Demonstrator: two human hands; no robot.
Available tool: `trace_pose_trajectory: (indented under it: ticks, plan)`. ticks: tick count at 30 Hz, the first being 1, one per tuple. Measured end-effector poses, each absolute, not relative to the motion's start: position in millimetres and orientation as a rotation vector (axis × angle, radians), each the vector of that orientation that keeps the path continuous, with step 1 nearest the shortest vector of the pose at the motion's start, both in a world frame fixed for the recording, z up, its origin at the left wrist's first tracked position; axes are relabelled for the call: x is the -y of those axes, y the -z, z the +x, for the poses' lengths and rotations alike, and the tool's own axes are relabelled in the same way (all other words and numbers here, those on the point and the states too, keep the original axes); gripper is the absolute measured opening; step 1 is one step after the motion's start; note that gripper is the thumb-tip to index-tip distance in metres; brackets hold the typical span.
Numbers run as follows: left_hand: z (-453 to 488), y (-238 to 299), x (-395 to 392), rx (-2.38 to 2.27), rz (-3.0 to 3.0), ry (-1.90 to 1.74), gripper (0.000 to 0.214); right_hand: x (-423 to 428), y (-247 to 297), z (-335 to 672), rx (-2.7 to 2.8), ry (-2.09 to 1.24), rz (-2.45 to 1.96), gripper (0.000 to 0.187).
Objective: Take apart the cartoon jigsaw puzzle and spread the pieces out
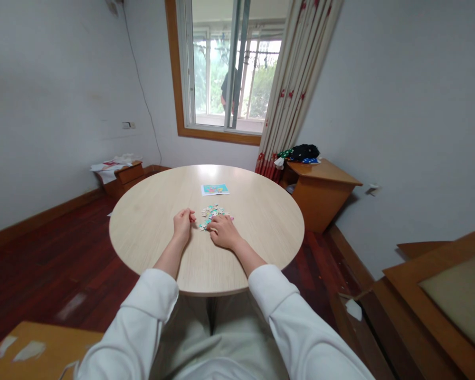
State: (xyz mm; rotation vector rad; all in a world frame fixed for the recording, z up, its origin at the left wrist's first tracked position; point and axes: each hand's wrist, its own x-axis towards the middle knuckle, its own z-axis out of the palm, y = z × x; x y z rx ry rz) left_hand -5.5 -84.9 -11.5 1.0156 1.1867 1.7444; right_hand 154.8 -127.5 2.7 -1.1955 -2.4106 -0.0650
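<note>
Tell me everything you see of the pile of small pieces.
The pile of small pieces is a loose, low heap, mostly pale with teal bits and a touch of pink at its right edge. The knobbed outlines look like jigsaw pieces, probably cardboard. It lies on the round table, in front of the picture sheet. The right hand covers part of it, apparently touching; the left hand is just left of it.
</note>
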Motion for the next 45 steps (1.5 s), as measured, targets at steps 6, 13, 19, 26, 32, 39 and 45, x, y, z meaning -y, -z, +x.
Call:
trace_pose_trajectory:
  ticks: [6,13,19,26,32,39,45]
  plan:
    - [-6,10,87,-1.264,1.114,-1.704,0.022,121,4,156,2.090,0.067,-1.451,0.035]
    - [0,7,99,-1.434,1.345,-1.567,0.022,121,2,167,1.755,-0.009,-1.529,0.024]
    - [-2,5,104,-1.644,1.484,-1.501,0.024,115,9,182,1.342,-0.355,-1.505,0.024]
    - [-2,7,103,-1.662,1.521,-1.432,0.025,107,19,183,1.264,-0.487,-1.494,0.024]
    - [0,10,98,-1.450,1.452,-1.487,0.023,108,15,184,1.290,-0.473,-1.426,0.022]
    - [-2,6,97,-1.409,1.300,-1.653,0.019,103,18,186,1.081,-0.613,-1.343,0.019]
    - [-4,3,98,-1.423,1.158,-1.718,0.018,103,17,187,0.993,-0.658,-1.308,0.018]
